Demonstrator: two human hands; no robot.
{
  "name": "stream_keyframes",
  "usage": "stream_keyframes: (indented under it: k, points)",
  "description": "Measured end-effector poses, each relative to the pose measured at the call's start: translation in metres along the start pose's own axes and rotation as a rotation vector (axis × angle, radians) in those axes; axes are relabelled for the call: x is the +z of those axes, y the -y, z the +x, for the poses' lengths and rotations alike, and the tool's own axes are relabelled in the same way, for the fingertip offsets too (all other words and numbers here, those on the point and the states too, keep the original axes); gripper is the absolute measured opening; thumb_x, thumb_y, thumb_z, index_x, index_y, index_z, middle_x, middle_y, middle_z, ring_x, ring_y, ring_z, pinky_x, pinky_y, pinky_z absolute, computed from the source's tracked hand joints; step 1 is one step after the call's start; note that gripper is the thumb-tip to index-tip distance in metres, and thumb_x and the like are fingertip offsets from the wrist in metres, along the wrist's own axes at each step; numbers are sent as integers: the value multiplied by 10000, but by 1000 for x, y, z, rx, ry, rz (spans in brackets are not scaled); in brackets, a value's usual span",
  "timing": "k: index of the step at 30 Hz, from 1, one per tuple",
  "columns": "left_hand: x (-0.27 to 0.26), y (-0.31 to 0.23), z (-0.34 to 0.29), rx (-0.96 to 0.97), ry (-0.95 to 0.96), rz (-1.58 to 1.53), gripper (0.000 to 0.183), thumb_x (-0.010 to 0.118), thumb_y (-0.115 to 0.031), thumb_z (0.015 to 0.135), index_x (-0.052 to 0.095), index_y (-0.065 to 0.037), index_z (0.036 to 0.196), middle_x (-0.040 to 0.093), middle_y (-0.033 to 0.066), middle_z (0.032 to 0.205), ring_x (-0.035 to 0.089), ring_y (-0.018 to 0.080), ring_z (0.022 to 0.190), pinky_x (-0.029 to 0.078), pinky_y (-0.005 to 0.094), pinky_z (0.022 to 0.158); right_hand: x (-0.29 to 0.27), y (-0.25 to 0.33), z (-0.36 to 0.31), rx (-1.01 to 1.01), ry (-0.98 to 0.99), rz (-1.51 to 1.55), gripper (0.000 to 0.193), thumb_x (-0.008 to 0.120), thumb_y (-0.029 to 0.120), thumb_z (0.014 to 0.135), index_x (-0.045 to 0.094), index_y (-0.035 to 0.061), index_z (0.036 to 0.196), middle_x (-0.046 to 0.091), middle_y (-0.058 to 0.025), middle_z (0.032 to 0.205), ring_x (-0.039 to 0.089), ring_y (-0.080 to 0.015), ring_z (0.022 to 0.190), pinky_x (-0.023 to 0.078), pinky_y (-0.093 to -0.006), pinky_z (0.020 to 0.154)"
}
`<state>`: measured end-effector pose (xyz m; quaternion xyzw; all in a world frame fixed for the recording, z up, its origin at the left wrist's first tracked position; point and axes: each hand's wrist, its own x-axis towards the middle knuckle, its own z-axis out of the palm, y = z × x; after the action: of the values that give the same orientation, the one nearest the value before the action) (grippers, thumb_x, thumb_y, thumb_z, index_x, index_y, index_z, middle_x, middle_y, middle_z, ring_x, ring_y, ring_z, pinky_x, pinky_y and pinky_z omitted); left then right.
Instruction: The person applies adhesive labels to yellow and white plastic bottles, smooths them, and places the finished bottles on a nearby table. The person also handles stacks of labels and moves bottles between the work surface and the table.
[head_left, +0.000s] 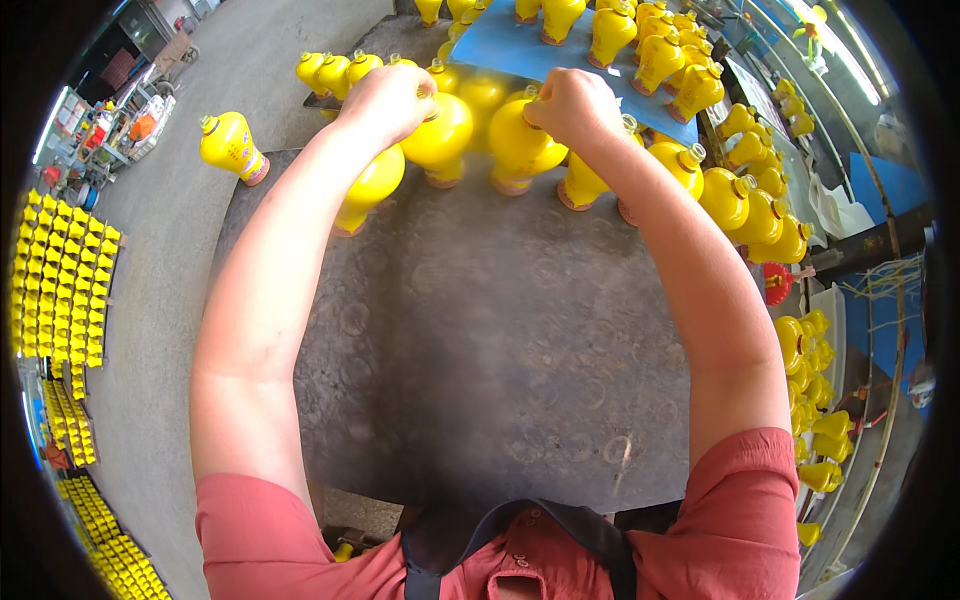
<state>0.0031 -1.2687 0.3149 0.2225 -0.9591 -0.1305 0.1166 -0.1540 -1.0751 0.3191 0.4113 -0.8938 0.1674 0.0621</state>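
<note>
Both my arms reach over a dark, worn tabletop (pixel 490 330) toward its far side. My left hand (pixel 388 102) is closed at the glass neck of a round-shouldered yellow bottle (pixel 440 138). Beside it, my right hand (pixel 577 105) pinches the neck of a second yellow bottle (pixel 522 150). Both bottles are upright with narrow reddish bases, and a gap lies between them. Another yellow bottle (pixel 372 188) stands close to my left forearm, partly behind it. To the right, a row of matching bottles (pixel 725 200) runs past my right forearm, which hides part of it.
One yellow bottle (pixel 232 147) stands alone at the table's far left corner. Beyond my hands, more bottles stand on and around a blue sheet (pixel 510 45). Stacks of yellow pieces (pixel 65 275) line the floor at left. Several yellow bottles (pixel 808 350) crowd the right side.
</note>
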Motion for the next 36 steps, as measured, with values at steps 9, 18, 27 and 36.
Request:
stream_keyframes:
  k: [9,18,27,36]
  points:
    - [-6,3,25,99,113,-31,362,749,-244,834,737,-82,1157,759,152,933,737,239,841,577,376,792,8,-5,20,-5,23,-7,258,732,242,753,683,-10,773,698,-134,637,713,-215,586,583,-331,639]
    - [-11,6,33,77,163,-78,528,789,-331,812,698,-99,1277,730,139,1186,707,272,1078,577,402,908,4,3,21,13,64,52,274,681,225,786,648,-20,668,667,-140,582,684,-224,511,579,-347,559]
    - [-9,54,47,-223,-291,-387,311,705,-374,905,767,-138,1098,773,71,939,736,192,845,574,361,820,14,9,11,74,-38,51,340,639,228,821,671,-49,627,652,-121,553,671,-237,489,583,-345,571]
    - [28,96,60,-162,-470,-848,313,691,-357,904,760,-117,1093,761,59,951,722,198,920,553,349,846,13,11,-19,31,-228,1,608,781,463,839,644,-28,1169,713,-165,801,718,-264,726,571,-364,702]
